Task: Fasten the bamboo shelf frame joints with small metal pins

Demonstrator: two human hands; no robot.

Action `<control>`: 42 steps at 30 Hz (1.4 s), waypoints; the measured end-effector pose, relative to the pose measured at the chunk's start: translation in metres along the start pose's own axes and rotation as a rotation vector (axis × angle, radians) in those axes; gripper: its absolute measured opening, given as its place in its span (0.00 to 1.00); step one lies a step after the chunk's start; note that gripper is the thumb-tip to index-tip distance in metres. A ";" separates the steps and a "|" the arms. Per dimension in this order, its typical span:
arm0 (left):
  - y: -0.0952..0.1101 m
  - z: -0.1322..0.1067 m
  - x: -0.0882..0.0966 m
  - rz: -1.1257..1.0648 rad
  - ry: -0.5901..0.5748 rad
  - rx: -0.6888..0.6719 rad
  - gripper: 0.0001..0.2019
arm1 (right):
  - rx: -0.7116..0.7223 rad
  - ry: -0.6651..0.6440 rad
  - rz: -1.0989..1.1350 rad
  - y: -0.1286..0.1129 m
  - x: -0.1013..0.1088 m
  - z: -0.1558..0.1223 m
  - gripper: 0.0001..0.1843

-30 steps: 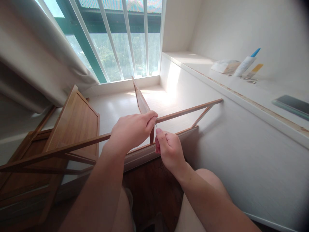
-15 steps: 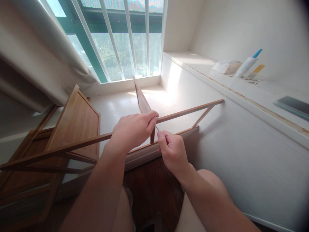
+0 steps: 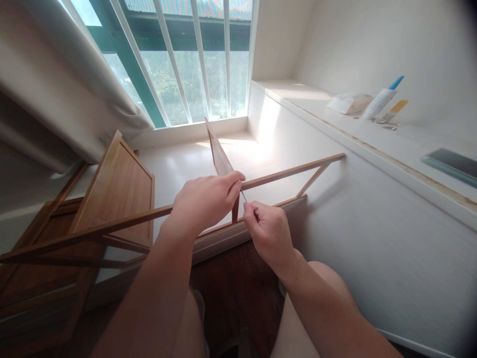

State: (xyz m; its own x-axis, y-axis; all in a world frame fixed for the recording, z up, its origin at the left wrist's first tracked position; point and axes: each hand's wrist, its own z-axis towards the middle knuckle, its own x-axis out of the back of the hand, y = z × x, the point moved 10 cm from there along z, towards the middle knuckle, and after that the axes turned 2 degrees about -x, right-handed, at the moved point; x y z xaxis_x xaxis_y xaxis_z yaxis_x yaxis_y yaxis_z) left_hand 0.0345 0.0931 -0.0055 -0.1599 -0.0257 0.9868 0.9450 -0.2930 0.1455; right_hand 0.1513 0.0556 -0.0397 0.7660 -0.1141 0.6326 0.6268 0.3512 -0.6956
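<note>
A brown wooden frame with a long rail [image 3: 294,171] spans the scene from far left to right. My left hand [image 3: 204,199] is closed over this rail near its middle, where an upright panel [image 3: 219,151] meets it. Just below and to the right, my right hand [image 3: 269,233] is closed in a fist on a thin metal rod [image 3: 244,196]. The rod's upper end points to the rail beside my left fingertips. Its lower end is hidden in my fist, so I cannot tell what kind of tool it is. A larger wooden panel [image 3: 115,186] stands upright at the left.
A white ledge [image 3: 283,94] on the right holds a white tube with a blue nozzle [image 3: 380,102], a yellow-handled item [image 3: 398,108], small metal pieces, a crumpled bag [image 3: 348,103] and a dark phone-like slab [image 3: 450,164]. Curtain [image 3: 74,89] and barred window [image 3: 182,74] are beyond.
My right hand has tilted slightly and shifted a little, with the metal rod turning along with it. My left hand and the wooden frame stay where they were.
</note>
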 end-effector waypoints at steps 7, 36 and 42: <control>0.000 -0.001 0.000 0.002 0.000 0.003 0.20 | 0.053 -0.016 -0.199 -0.010 0.004 0.002 0.19; 0.000 -0.002 -0.001 0.013 -0.008 0.016 0.20 | 0.120 -0.178 -0.356 -0.019 0.014 0.018 0.19; 0.001 -0.001 -0.001 0.014 -0.009 0.014 0.21 | 0.053 -0.161 -0.197 -0.010 0.007 0.016 0.20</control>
State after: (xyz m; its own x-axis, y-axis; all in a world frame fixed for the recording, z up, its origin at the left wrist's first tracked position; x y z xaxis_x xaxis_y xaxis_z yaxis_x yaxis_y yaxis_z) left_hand 0.0350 0.0916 -0.0062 -0.1444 -0.0213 0.9893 0.9511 -0.2788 0.1328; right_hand 0.1478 0.0658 -0.0228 0.5944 -0.0375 0.8033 0.7503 0.3852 -0.5372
